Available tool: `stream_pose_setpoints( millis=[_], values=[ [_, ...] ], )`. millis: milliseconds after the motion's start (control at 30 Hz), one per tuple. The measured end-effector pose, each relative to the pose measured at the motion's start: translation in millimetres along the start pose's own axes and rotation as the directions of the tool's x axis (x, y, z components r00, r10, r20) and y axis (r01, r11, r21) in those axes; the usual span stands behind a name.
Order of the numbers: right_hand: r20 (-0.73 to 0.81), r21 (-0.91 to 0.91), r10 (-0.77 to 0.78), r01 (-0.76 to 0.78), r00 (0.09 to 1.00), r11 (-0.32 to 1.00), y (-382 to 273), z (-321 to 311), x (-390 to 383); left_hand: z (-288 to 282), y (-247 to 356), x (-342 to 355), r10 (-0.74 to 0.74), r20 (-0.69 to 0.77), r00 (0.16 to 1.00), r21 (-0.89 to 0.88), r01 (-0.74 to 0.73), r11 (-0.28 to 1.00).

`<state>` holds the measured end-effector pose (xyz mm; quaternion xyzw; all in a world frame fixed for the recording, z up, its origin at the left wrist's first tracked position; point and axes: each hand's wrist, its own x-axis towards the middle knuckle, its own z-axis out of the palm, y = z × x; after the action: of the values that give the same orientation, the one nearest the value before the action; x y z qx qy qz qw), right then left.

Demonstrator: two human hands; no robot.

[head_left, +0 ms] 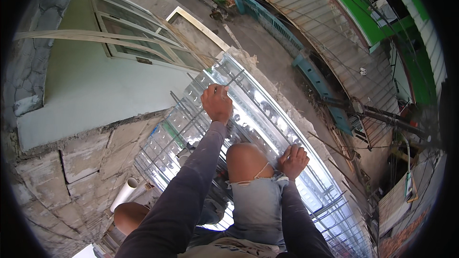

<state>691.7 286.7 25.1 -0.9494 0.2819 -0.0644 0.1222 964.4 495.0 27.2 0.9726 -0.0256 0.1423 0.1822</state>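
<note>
My left hand [217, 102] is stretched forward and closed on a thin steel reinforcing bar [235, 79], whose end shows past the fingers. Beneath it lies shiny corrugated metal decking [260, 129] with a grid of steel bars [193, 122] over it. My right hand [293, 162] is nearer to me, at the decking's right side. Its fingers are curled over the raised metal edge; what is under the palm is hidden. Between my arms, my bent knee [246, 160] is over the decking.
At the left are a pale wall [95, 100], a window [138, 28], rough blockwork [81, 172] and a white pipe [124, 194]. Beyond the decking's right edge is a drop to a lane [282, 59]. Overhead cables and a rusty metal roof [306, 14] lie farther right. Loose bars jut out at right.
</note>
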Motion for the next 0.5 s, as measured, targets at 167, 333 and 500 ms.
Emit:
stream_pose_setpoints(
  millis=[167, 333, 500],
  values=[
    [-0.005, 0.012, -0.008, 0.008, 1.000, 1.000, 2, -2, 1, 1, 5, 0, -0.037, 0.030, 0.999, -0.014, 0.037, 0.999],
    [0.011, 0.014, -0.009, 0.009, 1.000, 1.000, 4, 0, 0, 8, 13, -1, -0.048, 0.039, 0.998, -0.068, 0.050, 0.996],
    [0.014, 0.029, 0.003, -0.003, 1.000, 1.000, -1, -5, 4, 12, 11, -3, -0.018, 0.004, 1.000, -0.080, 0.018, 0.997]
  ],
)
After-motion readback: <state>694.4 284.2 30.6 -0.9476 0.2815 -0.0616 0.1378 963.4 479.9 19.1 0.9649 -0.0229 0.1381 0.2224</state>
